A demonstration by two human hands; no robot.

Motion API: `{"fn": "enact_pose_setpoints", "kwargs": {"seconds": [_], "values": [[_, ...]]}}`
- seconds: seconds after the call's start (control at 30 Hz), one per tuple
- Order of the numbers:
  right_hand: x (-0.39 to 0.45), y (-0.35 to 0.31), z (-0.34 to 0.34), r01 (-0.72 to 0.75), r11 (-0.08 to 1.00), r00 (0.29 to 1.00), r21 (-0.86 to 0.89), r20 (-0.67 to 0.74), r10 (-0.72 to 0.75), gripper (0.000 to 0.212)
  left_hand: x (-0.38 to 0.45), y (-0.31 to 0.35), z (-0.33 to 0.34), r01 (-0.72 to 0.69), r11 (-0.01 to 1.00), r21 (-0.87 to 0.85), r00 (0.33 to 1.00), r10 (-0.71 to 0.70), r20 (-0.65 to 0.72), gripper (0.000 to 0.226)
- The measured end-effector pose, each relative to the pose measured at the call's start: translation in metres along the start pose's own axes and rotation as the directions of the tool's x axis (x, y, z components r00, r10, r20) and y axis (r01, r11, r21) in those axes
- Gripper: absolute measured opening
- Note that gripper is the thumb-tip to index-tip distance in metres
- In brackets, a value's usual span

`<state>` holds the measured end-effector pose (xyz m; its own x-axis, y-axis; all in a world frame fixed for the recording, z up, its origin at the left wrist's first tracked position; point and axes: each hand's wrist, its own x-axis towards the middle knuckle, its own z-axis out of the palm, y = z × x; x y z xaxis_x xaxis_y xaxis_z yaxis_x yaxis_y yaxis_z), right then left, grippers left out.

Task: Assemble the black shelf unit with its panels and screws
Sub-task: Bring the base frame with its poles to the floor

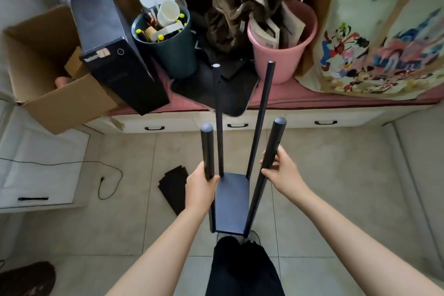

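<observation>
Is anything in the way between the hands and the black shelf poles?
No. The left hand already grips the near left pole, and the right hand holds the near right pole. Nothing sits between them.

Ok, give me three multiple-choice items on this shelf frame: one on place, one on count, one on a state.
1. Where do the spare black panels lie?
A. on the tiled floor, left of the frame
B. in the pink bucket
C. in the cardboard box

2. How many upright black poles rise from the bottom panel?
A. two
B. three
C. four

3. What is the left hand doing?
A. hanging idle
B. gripping the near left pole
C. pressing flat on the floor

Key: 1 A, the dark stack rests on the tiles; 2 C, one pole stands at each corner; 3 B, its fingers curl round that pole, while the right hand holds the near right pole.
</observation>
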<state>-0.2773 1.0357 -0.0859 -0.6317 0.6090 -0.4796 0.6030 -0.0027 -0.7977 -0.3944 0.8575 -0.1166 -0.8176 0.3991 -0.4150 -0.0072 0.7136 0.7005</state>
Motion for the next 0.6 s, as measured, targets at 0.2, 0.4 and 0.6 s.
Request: {"fn": "enact_pose_setpoints", "kwargs": {"seconds": [0.2,0.4,0.6], "values": [[0.061,0.048,0.01,-0.076,0.997,0.997,0.017,-0.026,0.076,0.04,0.062,-0.029,0.046,-0.004,1.0,0.017,0.991,0.002,0.136,0.039],[0.108,0.1,0.032,-0.056,0.998,0.99,0.009,-0.127,0.057,0.047,0.104,-0.071,0.09,-0.02,1.0,0.023,0.989,0.017,0.15,0.057],[0.137,0.149,0.053,-0.029,0.998,0.987,-0.056,-0.158,0.019,0.03,0.119,-0.113,0.135,0.014,1.0,-0.017,0.989,-0.012,0.147,0.058]]}}
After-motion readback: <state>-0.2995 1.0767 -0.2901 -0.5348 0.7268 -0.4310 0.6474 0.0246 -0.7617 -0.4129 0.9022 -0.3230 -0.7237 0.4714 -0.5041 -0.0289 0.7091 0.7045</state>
